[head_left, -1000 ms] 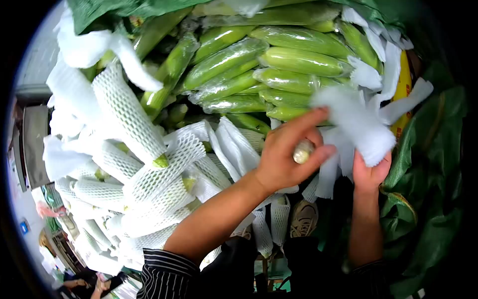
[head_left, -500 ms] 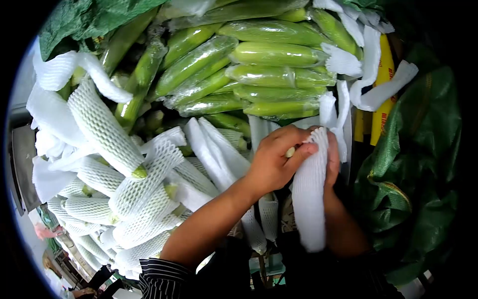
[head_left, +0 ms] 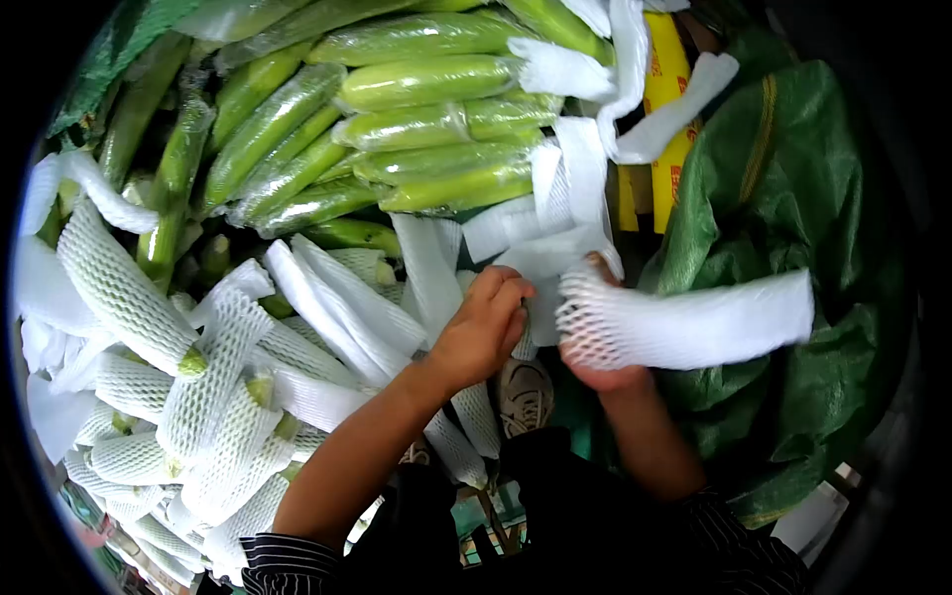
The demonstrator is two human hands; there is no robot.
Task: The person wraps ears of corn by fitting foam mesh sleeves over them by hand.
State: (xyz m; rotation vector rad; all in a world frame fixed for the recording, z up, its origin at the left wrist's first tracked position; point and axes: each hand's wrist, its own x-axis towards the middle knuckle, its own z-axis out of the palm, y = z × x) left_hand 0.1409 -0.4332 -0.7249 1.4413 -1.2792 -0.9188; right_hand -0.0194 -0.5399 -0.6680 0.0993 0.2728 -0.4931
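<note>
The foam sleeve [head_left: 714, 317] was positioned crosswise in front of the green sack's [head_left: 823, 218] left edge, mesh end facing the left hand [head_left: 481, 332]. The right hand [head_left: 603, 377] held it, fingers closed on the mesh end and partly hidden. The left fingers were curled together, near the sleeve but apart; from where I stood, I could not tell whether they gripped anything. Step in hand, as judged: sleeve handling. The next move appeared to require the mesh mouth spread. Leftward lay sleeved vegetables [head_left: 129, 288]; above these, film-wrapped vegetables [head_left: 436, 124]. Yellow packaging [head_left: 666, 99] beside the sack bore red characters, too small to read.
</note>
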